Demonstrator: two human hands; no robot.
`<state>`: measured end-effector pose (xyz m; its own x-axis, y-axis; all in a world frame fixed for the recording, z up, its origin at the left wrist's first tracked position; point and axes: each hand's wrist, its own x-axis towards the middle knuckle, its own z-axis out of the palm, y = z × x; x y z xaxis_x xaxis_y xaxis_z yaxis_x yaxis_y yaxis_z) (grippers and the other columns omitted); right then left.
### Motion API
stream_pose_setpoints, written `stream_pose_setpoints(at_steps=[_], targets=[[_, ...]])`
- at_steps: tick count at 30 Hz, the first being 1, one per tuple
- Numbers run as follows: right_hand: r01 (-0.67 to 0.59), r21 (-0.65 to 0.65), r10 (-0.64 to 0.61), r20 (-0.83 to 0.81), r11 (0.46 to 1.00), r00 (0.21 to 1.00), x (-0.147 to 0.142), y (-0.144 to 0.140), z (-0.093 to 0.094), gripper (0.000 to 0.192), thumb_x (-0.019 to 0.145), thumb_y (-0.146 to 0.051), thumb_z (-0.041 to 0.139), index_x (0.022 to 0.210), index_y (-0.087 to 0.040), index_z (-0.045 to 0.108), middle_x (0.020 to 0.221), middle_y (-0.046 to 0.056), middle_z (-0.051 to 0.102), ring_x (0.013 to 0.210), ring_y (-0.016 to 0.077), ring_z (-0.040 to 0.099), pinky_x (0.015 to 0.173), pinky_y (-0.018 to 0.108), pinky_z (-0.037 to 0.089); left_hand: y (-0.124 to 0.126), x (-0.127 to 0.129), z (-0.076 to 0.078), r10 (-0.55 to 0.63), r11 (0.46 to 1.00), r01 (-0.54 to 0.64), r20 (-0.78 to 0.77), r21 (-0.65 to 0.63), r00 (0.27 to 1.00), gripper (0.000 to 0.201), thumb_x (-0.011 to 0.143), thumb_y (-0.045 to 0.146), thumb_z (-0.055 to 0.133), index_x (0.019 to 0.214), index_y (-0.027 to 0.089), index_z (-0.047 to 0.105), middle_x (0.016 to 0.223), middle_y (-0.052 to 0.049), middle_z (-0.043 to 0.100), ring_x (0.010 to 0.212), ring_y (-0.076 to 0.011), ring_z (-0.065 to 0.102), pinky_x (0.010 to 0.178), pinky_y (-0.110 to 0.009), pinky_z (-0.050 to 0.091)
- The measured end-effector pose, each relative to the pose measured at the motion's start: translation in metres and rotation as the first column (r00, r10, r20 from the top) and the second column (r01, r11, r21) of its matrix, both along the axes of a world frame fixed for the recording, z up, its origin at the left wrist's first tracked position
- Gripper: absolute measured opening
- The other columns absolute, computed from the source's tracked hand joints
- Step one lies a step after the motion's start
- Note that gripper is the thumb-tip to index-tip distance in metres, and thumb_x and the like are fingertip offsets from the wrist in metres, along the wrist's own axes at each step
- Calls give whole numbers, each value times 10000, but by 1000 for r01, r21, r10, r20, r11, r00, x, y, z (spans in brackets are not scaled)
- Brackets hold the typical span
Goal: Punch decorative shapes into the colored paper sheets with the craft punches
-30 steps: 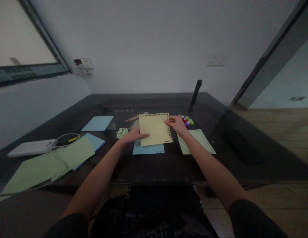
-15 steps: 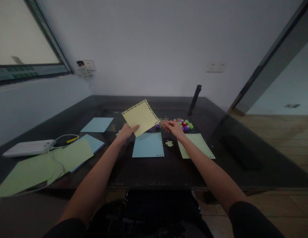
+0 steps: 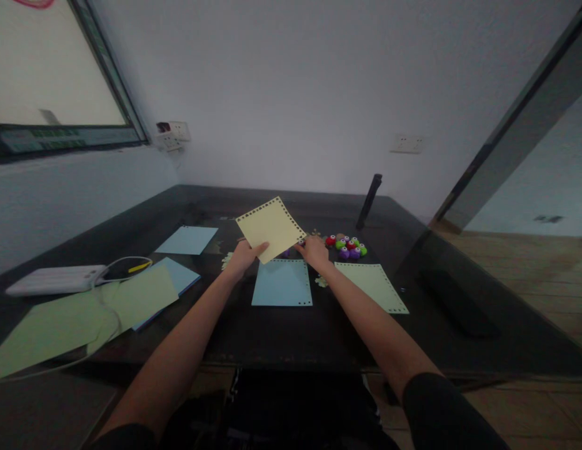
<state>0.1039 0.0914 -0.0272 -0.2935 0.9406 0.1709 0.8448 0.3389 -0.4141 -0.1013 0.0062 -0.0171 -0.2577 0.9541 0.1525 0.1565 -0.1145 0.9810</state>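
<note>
My left hand [image 3: 247, 255] grips the lower left edge of a yellow sheet of paper [image 3: 270, 228], thumb on top. The sheet is raised and tilted, with small holes punched along its two far edges. At its right corner my right hand [image 3: 314, 251] is closed, thumb and fingers pinching there; the fingertips are partly hidden. Below the raised sheet lies a blue sheet [image 3: 282, 284] with holes along its top and right edges. A small pile of pale paper bits [image 3: 321, 282] lies beside my right wrist, and another pile of bits [image 3: 226, 260] is near my left hand.
Several red, green and purple eyed balls [image 3: 349, 246] cluster right of my hand. A pale green punched sheet [image 3: 372, 284] lies nearer. Leftward are a blue sheet [image 3: 190, 240], stacked green paper [image 3: 135, 295] and a white power strip [image 3: 56, 280] with a cable. A black upright [image 3: 368, 201] stands behind.
My right hand has moved left from the brownish scraps by the balls to the right corner of the yellow sheet. My left hand still holds the sheet. The view has tilted slightly up.
</note>
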Motion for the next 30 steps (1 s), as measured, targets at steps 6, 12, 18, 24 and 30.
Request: stream_pose_setpoints(at_steps=[6,12,18,24,30], targets=[[123,23,-124,88,992,988,-9,-4,1,345,826,-395,578,1044,-143,668,1095,194,643,1057,305,588,845,356,455,-5,10,6,-52,997,46,-94,-57,994,323,694,412,684,752,94,670,665,-100,694,529,-182,602,512,-292,479],[-54,-46,40,-259,998,965,17,-5,7,269,796,-217,605,1055,-146,627,1073,148,655,934,256,642,795,361,510,-10,21,5,-115,990,114,1,-87,993,336,682,412,689,810,103,669,748,-101,703,553,-156,590,495,-254,432],[-346,-355,-92,-802,868,590,64,-45,11,354,691,-156,705,1025,-173,589,801,42,667,575,154,656,554,286,563,-16,36,-3,-204,975,211,86,-73,975,478,671,431,706,1031,123,636,999,-130,701,707,-180,650,567,-258,464],[-473,-369,-286,-928,800,240,84,-87,9,346,651,-193,768,974,-200,643,882,40,685,738,165,693,825,353,571,-29,58,0,-141,990,141,19,18,990,470,680,394,707,1052,118,629,1123,-153,665,960,-256,646,797,-356,512],[-468,-340,-319,-939,816,126,83,-93,7,324,685,-301,757,964,-208,621,853,36,701,771,192,699,881,407,538,-37,66,9,-86,991,101,-174,84,981,450,701,324,691,1099,128,618,1118,-133,673,1038,-273,623,933,-417,467]])
